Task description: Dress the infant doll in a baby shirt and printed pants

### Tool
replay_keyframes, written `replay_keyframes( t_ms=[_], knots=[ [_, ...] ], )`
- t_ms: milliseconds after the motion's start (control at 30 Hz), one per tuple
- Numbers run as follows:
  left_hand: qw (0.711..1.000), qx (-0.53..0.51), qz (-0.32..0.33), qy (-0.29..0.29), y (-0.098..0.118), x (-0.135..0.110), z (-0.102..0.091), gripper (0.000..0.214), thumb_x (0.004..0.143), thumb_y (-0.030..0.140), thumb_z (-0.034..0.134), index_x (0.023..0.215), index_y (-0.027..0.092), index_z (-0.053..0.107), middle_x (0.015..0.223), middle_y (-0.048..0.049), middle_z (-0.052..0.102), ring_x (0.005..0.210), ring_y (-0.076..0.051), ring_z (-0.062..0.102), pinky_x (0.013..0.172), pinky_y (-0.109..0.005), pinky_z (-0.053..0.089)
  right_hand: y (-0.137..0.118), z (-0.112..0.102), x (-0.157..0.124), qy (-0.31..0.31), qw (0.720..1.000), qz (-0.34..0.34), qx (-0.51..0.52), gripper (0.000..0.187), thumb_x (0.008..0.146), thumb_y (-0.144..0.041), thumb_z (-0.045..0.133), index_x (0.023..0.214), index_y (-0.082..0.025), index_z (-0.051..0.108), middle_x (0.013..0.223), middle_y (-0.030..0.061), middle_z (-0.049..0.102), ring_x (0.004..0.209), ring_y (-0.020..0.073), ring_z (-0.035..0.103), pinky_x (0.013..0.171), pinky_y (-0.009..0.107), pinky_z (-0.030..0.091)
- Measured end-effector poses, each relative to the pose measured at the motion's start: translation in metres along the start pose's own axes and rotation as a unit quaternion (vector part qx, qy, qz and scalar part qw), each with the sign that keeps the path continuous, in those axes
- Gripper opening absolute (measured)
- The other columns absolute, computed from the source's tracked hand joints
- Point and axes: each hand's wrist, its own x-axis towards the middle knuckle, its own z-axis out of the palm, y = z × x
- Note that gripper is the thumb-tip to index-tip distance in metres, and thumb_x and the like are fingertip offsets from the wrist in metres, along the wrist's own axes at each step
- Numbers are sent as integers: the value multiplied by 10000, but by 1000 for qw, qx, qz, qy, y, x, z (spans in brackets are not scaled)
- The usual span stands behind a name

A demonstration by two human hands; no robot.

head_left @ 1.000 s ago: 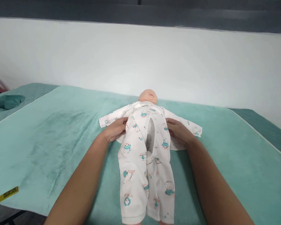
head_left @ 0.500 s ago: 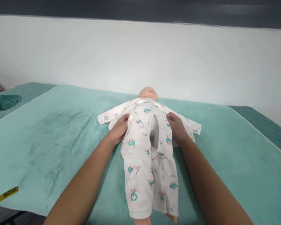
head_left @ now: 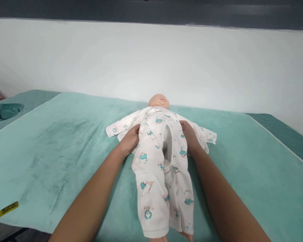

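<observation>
A baby doll (head_left: 158,100) lies on its back, its head at the far end and its feet towards me. It wears a white printed baby shirt (head_left: 204,133) with the sleeves spread out, and matching baby pants (head_left: 151,168) with an opening at the crotch. My left hand (head_left: 131,138) is closed on the pants at the left side of the waist, fingertips partly hidden. At the opposite side, my right hand (head_left: 190,135) grips the pants' waist with curled fingers, partly covered by cloth. Feet poke out of both cuffs.
A green cloth (head_left: 53,151) covers the table under the doll. Yellow tape (head_left: 4,211) with dark print lies at the near left edge. A white wall (head_left: 151,60) stands behind, and darker green fabric (head_left: 280,134) lies at the right.
The pant legs and feet have shifted slightly right and towards me. My left hand has moved a little right with the cloth; my right hand stays nearly in place.
</observation>
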Motion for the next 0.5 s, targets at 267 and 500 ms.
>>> replay_keyframes(
  t_ms=[267,500],
  knots=[
    [996,60,39,53,5,-5,7,369,662,243,694,1022,169,658,1052,-54,704,1042,-266,605,868,-371,494,-6,-11,3,-120,990,-15,-79,285,652,-249,576,896,-167,700,938,57,739,858,237,649,809,371,497],
    [985,58,39,159,7,-5,19,247,672,298,691,878,177,630,949,-32,683,948,-240,604,808,-353,504,-13,-7,-4,-113,986,-26,-115,298,646,-234,574,872,-153,749,893,45,749,942,296,638,803,365,506]
  ],
)
